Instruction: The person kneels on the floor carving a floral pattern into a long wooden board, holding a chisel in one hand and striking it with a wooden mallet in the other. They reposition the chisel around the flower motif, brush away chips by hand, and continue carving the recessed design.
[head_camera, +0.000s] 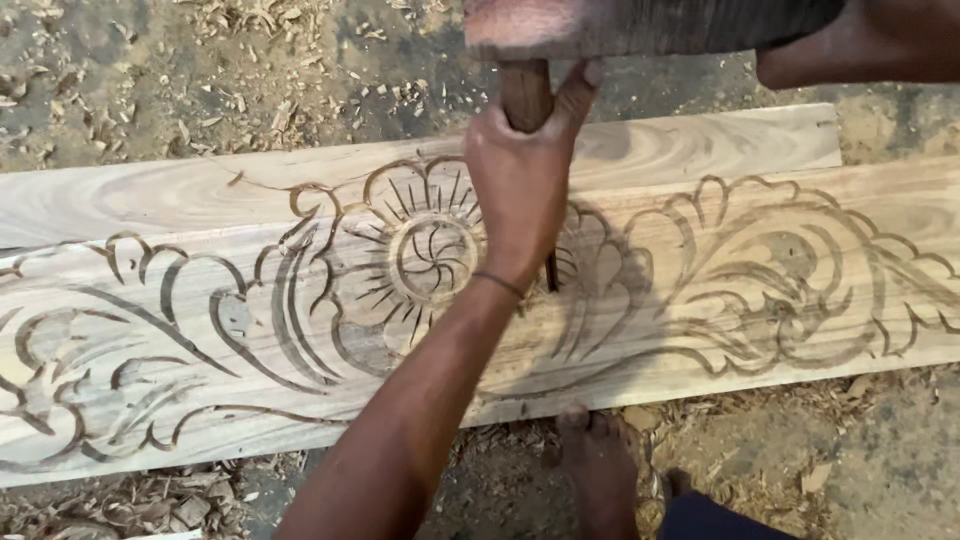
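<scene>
1 left hand (520, 185) fisted round 1 chisel (526, 95), blade on 1 carved plank (700, 280). 1 right hand (850, 50) grips 1 wooden mallet (640, 25) above. 1 plain plank (200, 190) behind.

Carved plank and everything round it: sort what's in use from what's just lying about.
In use:
left hand gripping the chisel
wooden mallet above the chisel, right hand at it
carved plank
foot at the plank's near edge

Lying about:
wood chips on the ground
plain board behind the plank
</scene>
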